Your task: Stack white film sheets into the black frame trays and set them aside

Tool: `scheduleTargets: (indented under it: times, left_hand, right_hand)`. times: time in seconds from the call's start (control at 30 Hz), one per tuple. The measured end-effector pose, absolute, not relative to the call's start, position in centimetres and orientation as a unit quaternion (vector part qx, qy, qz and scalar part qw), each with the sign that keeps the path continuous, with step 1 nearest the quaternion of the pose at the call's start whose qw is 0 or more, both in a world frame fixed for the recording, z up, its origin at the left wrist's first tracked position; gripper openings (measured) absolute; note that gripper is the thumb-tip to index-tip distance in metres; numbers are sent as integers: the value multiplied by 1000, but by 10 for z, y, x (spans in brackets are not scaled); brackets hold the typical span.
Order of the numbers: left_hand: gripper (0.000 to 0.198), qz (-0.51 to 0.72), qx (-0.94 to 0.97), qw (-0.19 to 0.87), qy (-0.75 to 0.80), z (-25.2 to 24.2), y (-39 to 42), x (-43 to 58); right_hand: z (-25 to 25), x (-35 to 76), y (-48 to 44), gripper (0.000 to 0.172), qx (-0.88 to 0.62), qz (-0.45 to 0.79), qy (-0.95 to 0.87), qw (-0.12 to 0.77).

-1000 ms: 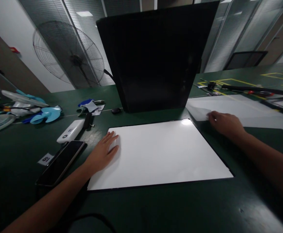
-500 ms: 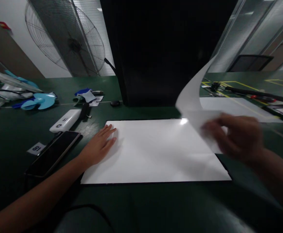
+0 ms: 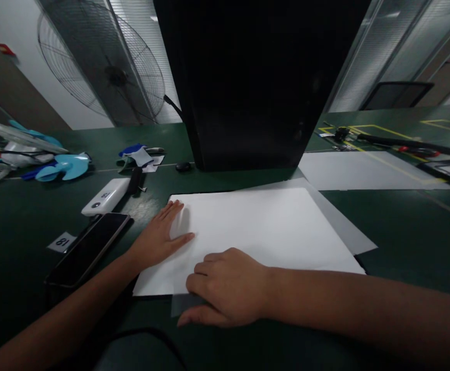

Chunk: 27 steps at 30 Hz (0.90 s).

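Observation:
A white board (image 3: 217,216) with a dark border lies on the green table. Over it rests a thin, see-through sheet (image 3: 343,221), set askew, its right side past the board's right edge and its lower left corner past the front edge. My left hand (image 3: 161,234) is spread flat near the board's left edge, thumb stretched inward. Across the front edge reaches my right arm; my right hand (image 3: 228,288) lies on the sheet near that corner, fingers loosely bent and thumb apart from them. Its palm and what lies under it are hidden.
To the left are a phone (image 3: 89,250), a white device (image 3: 106,196), a label (image 3: 61,242) and a light blue fan blade (image 3: 68,167). A large black panel (image 3: 255,87) stands behind the board. Another white sheet (image 3: 367,172) lies back right.
The raised, curling sheet has come down over the board. My right hand has swept from the right side to the front edge, left of centre. My left hand stays nearly in place.

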State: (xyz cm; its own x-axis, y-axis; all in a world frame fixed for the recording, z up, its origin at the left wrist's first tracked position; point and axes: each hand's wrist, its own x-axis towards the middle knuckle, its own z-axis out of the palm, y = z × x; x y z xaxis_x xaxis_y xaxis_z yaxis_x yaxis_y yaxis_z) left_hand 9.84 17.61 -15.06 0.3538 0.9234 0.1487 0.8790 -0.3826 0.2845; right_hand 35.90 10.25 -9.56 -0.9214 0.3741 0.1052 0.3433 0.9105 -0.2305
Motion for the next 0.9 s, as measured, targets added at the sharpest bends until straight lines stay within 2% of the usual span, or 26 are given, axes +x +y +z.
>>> scheduleTargets:
  times: [0.1, 0.2, 0.37, 0.5, 0.6, 0.77, 0.9]
  left_hand:
    - [106, 148, 818, 85, 549, -154, 178, 96]
    - [99, 163, 811, 113, 550, -154, 179, 91]
    - [78, 177, 805, 149, 547, -152, 178, 85]
    - [64, 181, 802, 146, 550, -158, 181, 83]
    - [56, 196, 795, 128, 560, -164, 184, 82]
    - [57, 167, 796, 129, 567, -158, 183, 89]
    - [73, 133, 802, 117, 571, -149, 181, 96]
  right_hand:
    - [-88, 381, 112, 65, -172, 137, -968, 117]
    - [-87, 433, 134, 58, -261, 136, -945, 140]
    - [-116, 571, 189, 50, -484, -1, -856, 181]
    - [-147, 671, 216, 49, -580, -64, -778, 232]
    - [-154, 705, 219, 53, -617, -82, -740, 253]
    - [-153, 701, 219, 52, -613, -79, -748, 242]
    - [-159, 690, 220, 53, -597, -69, -764, 235]
